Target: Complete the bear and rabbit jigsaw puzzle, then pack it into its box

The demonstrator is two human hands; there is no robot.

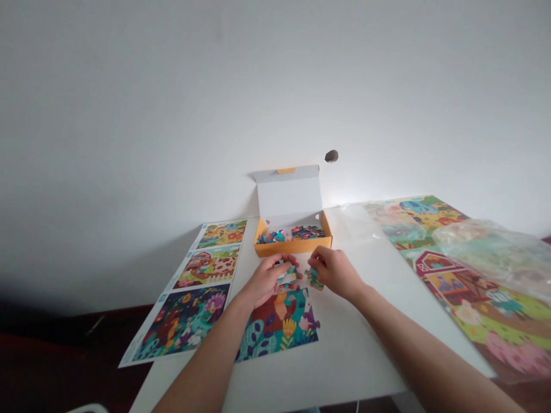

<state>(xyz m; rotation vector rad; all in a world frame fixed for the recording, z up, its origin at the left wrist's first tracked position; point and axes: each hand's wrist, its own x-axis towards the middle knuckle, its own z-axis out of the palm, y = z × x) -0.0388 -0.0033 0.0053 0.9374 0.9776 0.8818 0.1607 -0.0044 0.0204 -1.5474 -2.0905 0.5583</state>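
Note:
My left hand [274,277] is closed around a small stack of puzzle pieces [287,276], held over the upper edge of a partly joined jigsaw puzzle [275,324]. Between the fingertips of my right hand [334,268] is a teal and yellow puzzle piece [314,279], just right of the stack and apart from it. The joined part shows blue leaves, a yellow flower and a purple animal. Right behind both hands stands an orange box [293,248] with its lid up and loose pieces [275,236] inside.
A printed picture sheet [181,298] with three scenes lies on the left of the white table [344,367]. On the right are a large farm-scene puzzle [462,287] and a crumpled clear plastic bag [495,246]. The wall [172,115] behind has a small hole [331,156].

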